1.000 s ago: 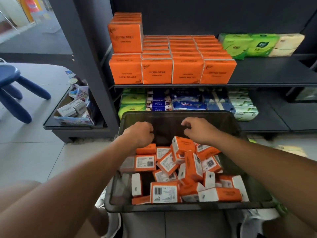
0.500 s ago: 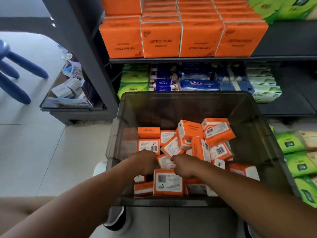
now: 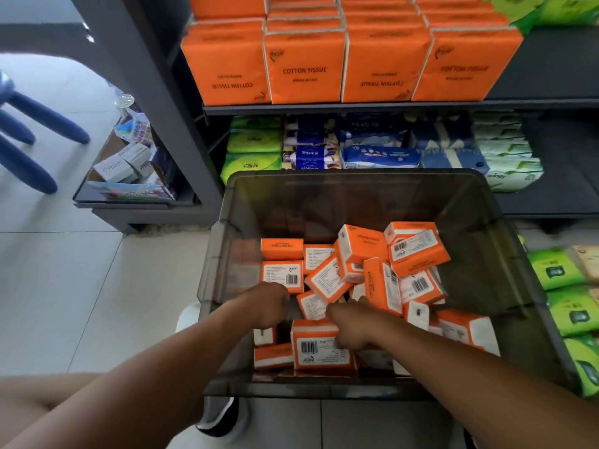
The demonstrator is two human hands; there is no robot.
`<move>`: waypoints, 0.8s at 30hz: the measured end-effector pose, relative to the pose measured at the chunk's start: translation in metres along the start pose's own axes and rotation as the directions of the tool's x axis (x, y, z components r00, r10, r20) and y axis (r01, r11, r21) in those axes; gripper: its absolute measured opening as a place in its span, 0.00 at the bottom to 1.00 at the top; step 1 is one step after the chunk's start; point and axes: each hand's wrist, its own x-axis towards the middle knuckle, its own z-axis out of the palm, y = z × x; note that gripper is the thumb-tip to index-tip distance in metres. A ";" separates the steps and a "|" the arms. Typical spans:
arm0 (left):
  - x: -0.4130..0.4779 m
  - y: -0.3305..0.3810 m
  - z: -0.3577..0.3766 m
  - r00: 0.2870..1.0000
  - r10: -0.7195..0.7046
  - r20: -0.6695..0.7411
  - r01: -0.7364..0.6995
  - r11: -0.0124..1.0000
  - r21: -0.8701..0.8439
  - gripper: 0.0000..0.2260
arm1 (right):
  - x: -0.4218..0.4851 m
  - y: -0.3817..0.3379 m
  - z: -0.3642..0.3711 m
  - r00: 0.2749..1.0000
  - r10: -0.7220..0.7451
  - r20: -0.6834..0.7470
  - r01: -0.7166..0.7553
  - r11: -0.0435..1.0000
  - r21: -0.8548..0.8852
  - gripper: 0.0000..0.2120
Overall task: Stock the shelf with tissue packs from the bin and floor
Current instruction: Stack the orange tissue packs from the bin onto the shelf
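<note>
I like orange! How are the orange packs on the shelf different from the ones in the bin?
The shelf packs are bigger; the bin packs are smaller. The shelf packs stand in neat rows, fronts out; the bin packs lie jumbled and tilted, several showing barcodes. Both are orange with white edges and say COTTON TISSUE.

Smoky translucent plastic bin [image 3: 356, 196], glossy film-wrapped orange packs [image 3: 418, 254], smooth floor tiles [image 3: 81, 286].
</note>
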 end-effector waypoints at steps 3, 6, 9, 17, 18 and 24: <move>-0.008 0.007 -0.012 1.000 0.021 -0.020 -0.021 1.000 -0.015 0.14 | -0.013 0.000 -0.021 0.999 -0.026 -0.020 0.027 0.998 0.054 0.19; -0.020 0.015 -0.031 0.997 0.040 -0.071 -0.043 0.998 -0.043 0.17 | -0.029 0.004 -0.052 0.993 -0.029 -0.114 0.047 0.985 0.163 0.21; -0.039 0.027 -0.062 0.980 0.129 -0.149 -0.144 0.986 -0.089 0.15 | -0.057 0.010 -0.096 0.973 -0.023 -0.229 0.077 0.970 0.231 0.19; -0.103 0.063 -0.139 0.860 0.254 -0.442 -0.453 0.778 -0.435 0.19 | -0.171 0.023 -0.200 0.856 -0.015 -0.517 0.305 0.822 0.481 0.11; -0.108 0.067 -0.143 0.829 0.283 -0.482 -0.493 0.778 -0.391 0.22 | -0.180 0.024 -0.206 0.836 -0.003 -0.548 0.351 0.771 0.531 0.12; -0.123 0.092 -0.154 0.541 0.418 -0.730 -0.678 0.731 -0.084 0.44 | -0.197 0.038 -0.217 0.829 0.065 -0.556 0.470 0.458 0.754 0.10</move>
